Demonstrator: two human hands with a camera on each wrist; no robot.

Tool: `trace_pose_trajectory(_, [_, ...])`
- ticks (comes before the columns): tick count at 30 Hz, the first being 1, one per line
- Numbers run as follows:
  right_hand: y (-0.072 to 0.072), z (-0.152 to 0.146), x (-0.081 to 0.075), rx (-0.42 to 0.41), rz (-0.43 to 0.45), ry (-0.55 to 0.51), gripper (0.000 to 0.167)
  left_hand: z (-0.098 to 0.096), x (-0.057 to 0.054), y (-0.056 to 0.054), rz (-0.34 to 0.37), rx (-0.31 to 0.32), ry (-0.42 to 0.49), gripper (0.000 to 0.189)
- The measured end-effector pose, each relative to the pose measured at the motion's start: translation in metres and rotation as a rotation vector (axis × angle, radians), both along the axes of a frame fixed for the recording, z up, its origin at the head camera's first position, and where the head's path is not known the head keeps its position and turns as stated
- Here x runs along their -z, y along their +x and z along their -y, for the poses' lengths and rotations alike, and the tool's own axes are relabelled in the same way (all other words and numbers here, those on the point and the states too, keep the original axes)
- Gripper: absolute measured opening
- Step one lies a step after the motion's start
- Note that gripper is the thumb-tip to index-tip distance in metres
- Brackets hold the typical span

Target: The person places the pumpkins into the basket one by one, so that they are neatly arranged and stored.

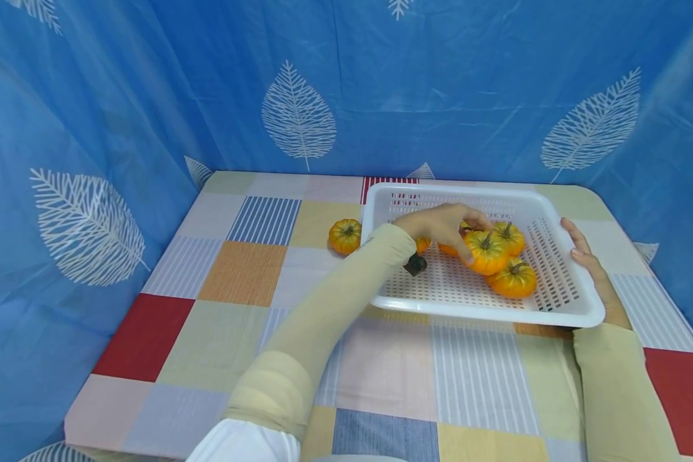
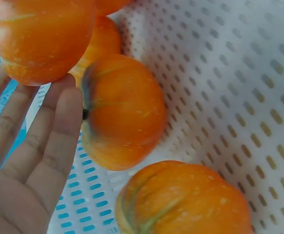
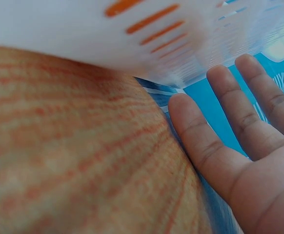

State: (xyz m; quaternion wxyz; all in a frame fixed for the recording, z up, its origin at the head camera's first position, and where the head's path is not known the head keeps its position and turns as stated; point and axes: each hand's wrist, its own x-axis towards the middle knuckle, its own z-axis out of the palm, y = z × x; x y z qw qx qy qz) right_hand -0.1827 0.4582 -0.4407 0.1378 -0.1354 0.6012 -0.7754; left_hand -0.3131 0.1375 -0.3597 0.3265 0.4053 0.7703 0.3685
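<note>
In the head view a white perforated plastic basket (image 1: 439,308) holds several small orange-yellow pumpkins. My left hand (image 1: 441,226) reaches into it, thumb and fingers about one pumpkin (image 1: 486,253) that overlaps its neighbours. The left wrist view shows the fingers (image 2: 59,126) of that hand against the underside of this pumpkin (image 2: 44,44). Other pumpkins (image 2: 125,112) lie beside it on the perforated basket floor. My right hand (image 1: 597,276) rests along the outside of the basket's right wall. Seen from the right wrist, its fingers (image 3: 205,134) are extended, close by the basket's side (image 3: 73,29).
One more pumpkin (image 1: 344,237) sits on the table outside the basket's left wall. A patchwork tablecloth (image 1: 231,333) covers the table. Blue curtains (image 1: 381,96) with white leaf prints hang behind and at both sides. A small dark camera (image 1: 416,264) is at my left wrist.
</note>
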Motion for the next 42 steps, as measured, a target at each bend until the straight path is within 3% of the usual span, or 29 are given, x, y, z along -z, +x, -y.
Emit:
trace_pose_trajectory(12, [-0.001, 0.002, 0.001, 0.026, -0.020, 0.016, 0.065, 0.001, 0.006, 0.008, 0.009, 0.030, -0.085, 0.079])
trace_pose_trajectory(22, [0.000, 0.004, 0.004, 0.077, -0.027, -0.037, 0.064, 0.000, 0.009, 0.009, -0.088, 0.058, -0.178, 0.076])
trace_pose_trajectory(30, [-0.001, 0.010, 0.006, 0.112, -0.043, -0.144, 0.065, -0.005, 0.009, 0.015, -0.174, 0.072, -0.246, 0.072])
trace_pose_trajectory(37, [-0.001, 0.005, 0.004, 0.073, -0.039, -0.065, 0.064, -0.007, 0.009, 0.017, -0.270, 0.099, -0.292, 0.081])
trace_pose_trajectory(42, [-0.001, 0.002, 0.005, 0.048, -0.032, -0.046, 0.064, -0.007, 0.006, 0.018, -0.281, 0.090, -0.317, 0.081])
